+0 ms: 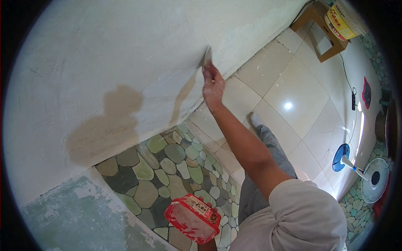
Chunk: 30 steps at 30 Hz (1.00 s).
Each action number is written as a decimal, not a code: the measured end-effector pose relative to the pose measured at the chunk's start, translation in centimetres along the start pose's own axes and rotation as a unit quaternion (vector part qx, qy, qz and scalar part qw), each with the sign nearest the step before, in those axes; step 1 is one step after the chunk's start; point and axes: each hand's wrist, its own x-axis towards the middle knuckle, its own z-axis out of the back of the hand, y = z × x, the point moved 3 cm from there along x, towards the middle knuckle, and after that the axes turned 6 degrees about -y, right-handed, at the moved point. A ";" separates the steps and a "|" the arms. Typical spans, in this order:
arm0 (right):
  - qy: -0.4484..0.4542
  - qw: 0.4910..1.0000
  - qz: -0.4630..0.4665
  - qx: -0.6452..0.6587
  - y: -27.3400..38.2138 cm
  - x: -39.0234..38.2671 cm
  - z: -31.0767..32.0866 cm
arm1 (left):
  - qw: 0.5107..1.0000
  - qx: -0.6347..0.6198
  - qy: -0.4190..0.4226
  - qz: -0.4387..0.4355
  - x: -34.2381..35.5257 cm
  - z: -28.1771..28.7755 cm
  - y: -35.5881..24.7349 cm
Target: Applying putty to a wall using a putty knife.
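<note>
My right hand (214,83) is stretched forward, closed around a putty knife (208,53) whose thin blade lies against the white wall (167,50). White smears cover the fingers and the back of that hand. Low in the view, my left hand (207,245) holds up a red plastic tub (191,219) from below, most of the hand hidden by it. White paste fills part of the tub and streaks its rim; a printed label runs along one side.
Pebble-patterned flooring (167,190) meets pale floor tiles (289,100) beside the wall. A brown stool (335,51) bears a yellow-and-white bucket (341,23) at the far right. Near the right edge stands a fan (374,180) with a blue base. A patchy green surface (79,213) is at lower left.
</note>
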 end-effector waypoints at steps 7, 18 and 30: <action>0.107 0.994 0.008 0.034 7.9 -9.7 -4.4 | 0.998 -0.009 -0.065 -0.008 -1.2 1.2 -0.5; 0.273 0.952 0.128 0.048 8.6 -17.3 -1.9 | 0.994 0.003 -0.048 -0.100 -1.4 -0.3 0.6; 0.185 0.952 0.238 -0.057 9.9 -13.7 -3.7 | 0.993 -0.074 0.010 -0.096 -2.6 -0.8 1.3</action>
